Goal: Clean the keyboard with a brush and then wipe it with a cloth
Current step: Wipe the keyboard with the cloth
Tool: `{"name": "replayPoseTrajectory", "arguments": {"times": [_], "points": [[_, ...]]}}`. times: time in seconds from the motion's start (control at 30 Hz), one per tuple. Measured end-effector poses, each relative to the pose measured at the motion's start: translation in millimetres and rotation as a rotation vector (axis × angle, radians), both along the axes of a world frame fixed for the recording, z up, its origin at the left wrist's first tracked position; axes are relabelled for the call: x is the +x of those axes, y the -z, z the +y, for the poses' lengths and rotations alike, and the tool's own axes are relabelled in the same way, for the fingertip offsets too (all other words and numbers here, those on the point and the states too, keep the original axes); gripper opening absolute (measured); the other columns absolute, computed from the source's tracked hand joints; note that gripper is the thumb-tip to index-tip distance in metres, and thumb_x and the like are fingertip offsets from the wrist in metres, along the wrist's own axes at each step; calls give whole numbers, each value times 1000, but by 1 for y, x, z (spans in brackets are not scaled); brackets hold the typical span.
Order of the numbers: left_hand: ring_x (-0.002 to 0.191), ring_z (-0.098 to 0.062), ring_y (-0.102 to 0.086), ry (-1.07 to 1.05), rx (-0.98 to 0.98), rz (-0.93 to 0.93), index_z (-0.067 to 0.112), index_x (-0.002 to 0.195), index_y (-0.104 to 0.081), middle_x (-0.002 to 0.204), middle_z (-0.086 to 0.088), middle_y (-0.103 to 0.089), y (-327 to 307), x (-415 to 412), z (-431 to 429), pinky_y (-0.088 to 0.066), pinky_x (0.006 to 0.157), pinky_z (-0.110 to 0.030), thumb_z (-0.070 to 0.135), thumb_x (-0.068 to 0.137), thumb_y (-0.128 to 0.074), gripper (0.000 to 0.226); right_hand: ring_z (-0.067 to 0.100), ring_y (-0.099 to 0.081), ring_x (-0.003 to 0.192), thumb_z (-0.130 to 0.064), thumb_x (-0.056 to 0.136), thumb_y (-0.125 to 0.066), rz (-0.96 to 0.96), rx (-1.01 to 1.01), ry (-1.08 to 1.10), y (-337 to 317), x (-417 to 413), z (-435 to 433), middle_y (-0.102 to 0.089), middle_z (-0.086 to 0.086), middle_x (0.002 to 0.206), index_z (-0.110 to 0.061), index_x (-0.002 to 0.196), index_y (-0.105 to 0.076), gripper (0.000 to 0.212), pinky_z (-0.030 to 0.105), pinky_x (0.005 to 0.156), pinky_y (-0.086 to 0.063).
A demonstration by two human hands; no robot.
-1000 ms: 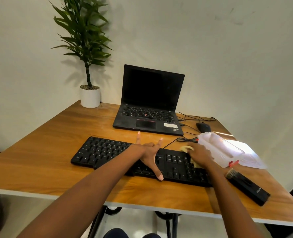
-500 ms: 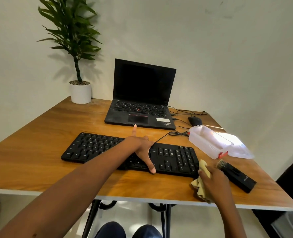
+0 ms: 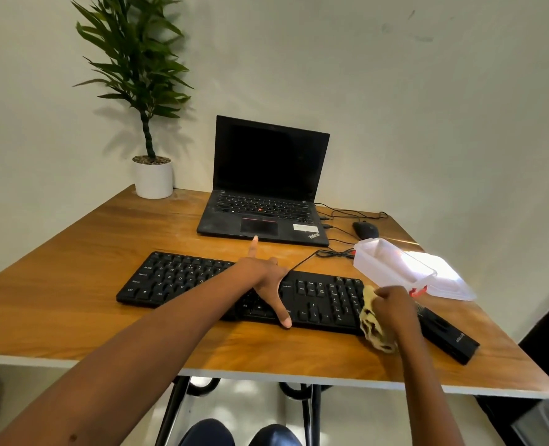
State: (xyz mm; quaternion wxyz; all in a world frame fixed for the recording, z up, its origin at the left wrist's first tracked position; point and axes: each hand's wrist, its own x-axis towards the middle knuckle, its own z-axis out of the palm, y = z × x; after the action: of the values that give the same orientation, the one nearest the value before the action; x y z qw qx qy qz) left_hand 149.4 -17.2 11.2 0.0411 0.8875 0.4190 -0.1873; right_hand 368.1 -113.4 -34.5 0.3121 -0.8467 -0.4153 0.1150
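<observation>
Resting our left hand point(image 3: 266, 278) on the middle of the black keyboard point(image 3: 202, 281), we have the fingers spread wide and straight; the thumb reaches the near edge of the keys and one finger points over the far edge toward the laptop point(image 3: 266, 201). Our right hand point(image 3: 395, 307) is curled around a yellow cloth point(image 3: 374, 326) with dark marks; the cloth is bunched in the grip and touches the right end of the keyboard, beside the number keys; its lower part hangs down to the table point(image 3: 73, 268) at the near right corner of the keyboard.

The keyboard lies flat near the front edge of the table, its long side parallel to that edge; its cable point(image 3: 305, 260) goes from the far side toward the laptop. The brush point(image 3: 446, 333), black and long, lies on the table just to the right of the keyboard; our right hand covers its far end, so we cannot see the bristles well.

Behind the brush stands a clear plastic box point(image 3: 395, 265) with a red latch, its lid open to the right; a black mouse point(image 3: 365, 230) is behind the box; a plant in a white pot point(image 3: 153, 178) stands in the far left corner, against the wall.
</observation>
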Motion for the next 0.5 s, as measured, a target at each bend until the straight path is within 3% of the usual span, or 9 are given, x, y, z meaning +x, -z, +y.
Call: {"name": "replayPoseTrajectory", "arguments": {"times": [0.13,0.33,0.5], "points": [[145,-31,-4,4,-15,-26,24,150,-5,155,-8,-14,0,-1,0,29,99,-62,77,62,-61,117,16,-58,65,-8,91,-50,-32,-105,-31,10,-2,-44,-66,14,99,-7,123,-56,33,26,59,-47],[145,-30,-4,-7,-60,-39,23,151,-3,156,-5,-11,-4,-2,-2,26,99,-61,71,65,-65,116,27,-58,97,-1,85,-56,-18,-51,-19,-11,8,17,-63,17,109,2,107,-62,23,40,90,-50],[144,-31,-4,2,-37,-41,23,151,-3,156,-5,-12,0,-3,0,27,98,-61,74,64,-63,117,29,-56,100,3,86,-54,-2,-21,-17,-16,3,32,-60,19,114,5,111,-58,25,40,92,-47]]}}
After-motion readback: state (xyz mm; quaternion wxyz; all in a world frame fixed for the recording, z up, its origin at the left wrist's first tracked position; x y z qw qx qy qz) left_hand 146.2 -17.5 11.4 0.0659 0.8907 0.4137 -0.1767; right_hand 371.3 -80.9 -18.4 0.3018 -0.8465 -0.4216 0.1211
